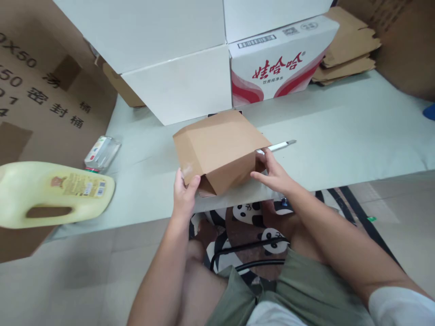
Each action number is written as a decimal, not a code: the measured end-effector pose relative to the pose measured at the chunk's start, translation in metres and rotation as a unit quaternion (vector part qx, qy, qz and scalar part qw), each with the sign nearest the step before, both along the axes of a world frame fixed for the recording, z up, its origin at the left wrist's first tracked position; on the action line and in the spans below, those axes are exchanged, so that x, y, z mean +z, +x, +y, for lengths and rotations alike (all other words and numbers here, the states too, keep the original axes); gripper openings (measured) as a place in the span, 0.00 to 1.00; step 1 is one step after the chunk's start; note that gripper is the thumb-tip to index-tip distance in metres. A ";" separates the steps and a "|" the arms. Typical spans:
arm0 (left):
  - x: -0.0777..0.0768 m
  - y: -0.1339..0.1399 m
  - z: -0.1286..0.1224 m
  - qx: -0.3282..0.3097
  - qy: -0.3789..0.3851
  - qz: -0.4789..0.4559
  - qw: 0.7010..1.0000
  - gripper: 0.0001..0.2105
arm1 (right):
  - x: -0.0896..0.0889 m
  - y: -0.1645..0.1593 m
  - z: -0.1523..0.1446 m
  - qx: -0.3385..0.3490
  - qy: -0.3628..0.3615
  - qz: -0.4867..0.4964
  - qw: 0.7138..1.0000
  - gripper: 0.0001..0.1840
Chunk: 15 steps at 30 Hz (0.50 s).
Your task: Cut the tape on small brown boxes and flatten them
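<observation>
Brown cardboard box (220, 145) is between the hands, near the tabletop's (340, 136) front edge. Probably light, stiff across the panels, prone to flex at folds and dent if squeezed; best held by corners or folded edges. Left hand (184, 194) grips the near-left corner, thumb on the near side. Right hand (276, 175) half open at the right end, thumb spread; can't tell if it's pinching. Utility knife (282, 145) just beyond it.
</observation>
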<state>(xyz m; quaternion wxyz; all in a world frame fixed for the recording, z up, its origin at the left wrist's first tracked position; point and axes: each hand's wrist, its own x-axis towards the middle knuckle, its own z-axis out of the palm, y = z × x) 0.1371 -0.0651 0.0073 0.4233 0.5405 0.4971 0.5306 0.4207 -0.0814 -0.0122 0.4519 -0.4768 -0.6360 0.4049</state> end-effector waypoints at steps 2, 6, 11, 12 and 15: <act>0.002 -0.003 0.001 -0.010 -0.007 0.003 1.000 0.30 | -0.003 -0.005 0.002 -0.027 -0.024 0.012 0.999 0.42; 0.006 -0.007 0.003 0.004 -0.037 0.000 0.999 0.29 | -0.001 -0.005 0.003 -0.173 -0.026 -0.072 0.982 0.35; 0.010 -0.015 0.004 0.001 -0.089 -0.050 0.995 0.24 | 0.010 -0.005 -0.002 -0.216 -0.012 0.016 0.976 0.24; 0.010 -0.016 0.005 -0.004 -0.092 -0.064 0.994 0.21 | 0.010 -0.006 -0.003 -0.221 -0.015 0.054 0.974 0.22; 0.005 -0.021 0.011 0.008 -0.082 -0.051 0.995 0.15 | 0.007 -0.006 -0.004 -0.273 -0.021 0.138 0.952 0.19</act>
